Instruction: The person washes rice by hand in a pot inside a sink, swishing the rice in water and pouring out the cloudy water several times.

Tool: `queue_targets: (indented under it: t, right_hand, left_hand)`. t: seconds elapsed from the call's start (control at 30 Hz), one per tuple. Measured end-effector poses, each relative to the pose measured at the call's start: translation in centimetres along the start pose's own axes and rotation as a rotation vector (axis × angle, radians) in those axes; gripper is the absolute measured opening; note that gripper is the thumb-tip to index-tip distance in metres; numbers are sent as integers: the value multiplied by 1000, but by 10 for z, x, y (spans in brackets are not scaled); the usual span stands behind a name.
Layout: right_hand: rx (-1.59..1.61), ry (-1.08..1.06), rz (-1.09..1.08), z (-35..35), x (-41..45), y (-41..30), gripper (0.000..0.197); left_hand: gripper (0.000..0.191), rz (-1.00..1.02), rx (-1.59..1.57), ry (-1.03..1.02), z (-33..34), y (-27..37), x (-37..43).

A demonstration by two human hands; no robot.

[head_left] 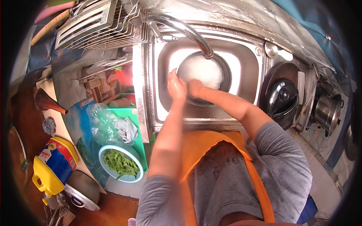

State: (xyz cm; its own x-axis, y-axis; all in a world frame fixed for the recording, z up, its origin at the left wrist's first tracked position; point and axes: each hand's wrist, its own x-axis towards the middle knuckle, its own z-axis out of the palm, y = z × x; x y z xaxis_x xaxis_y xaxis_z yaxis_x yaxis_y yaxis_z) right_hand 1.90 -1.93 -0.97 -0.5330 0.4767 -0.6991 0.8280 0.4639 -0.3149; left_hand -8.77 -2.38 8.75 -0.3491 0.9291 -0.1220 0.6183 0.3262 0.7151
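A round dark-rimmed pot [228,82] sits in the stainless steel sink [249,84]. Cloudy white contents [202,69], bright with glare, fill much of it. My left hand [177,84] is at the pot's left rim, fingers pointing up and slightly curled; whether it grips the rim is unclear. Over the near side of the pot, my right hand [195,88] dips towards the white contents, its fingertips hidden. The chrome faucet spout [208,50] arches above the pot's far edge. Glare hides whether water is running.
A wire dish rack [113,31] stands left of the faucet. Black lids [282,93] lean right of the sink, near a metal pot [326,110]. On the left are a light-blue basin [139,161] of leafy greens [121,163], a plastic bag [99,127] and a yellow jug [53,166].
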Motion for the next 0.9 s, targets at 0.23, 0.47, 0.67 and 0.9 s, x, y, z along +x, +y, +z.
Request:
queue_targets:
  t: [0.23, 0.47, 0.67, 0.9]
  right_hand:
    - [210, 478, 192, -27, -8, 34, 22]
    - [-73, 334, -11, -31, 6, 7, 21]
    - [-122, 319, 213, -30, -26, 18, 21]
    - [-263, 348, -80, -46, 4, 8, 18]
  left_hand:
    - [36, -14, 9, -23, -6, -6, -1]
    - [40, 58, 54, 45, 1, -5, -2]
    - [40, -30, 14, 3, -7, -14, -1]
    - [39, 5, 33, 5, -5, -6, 0]
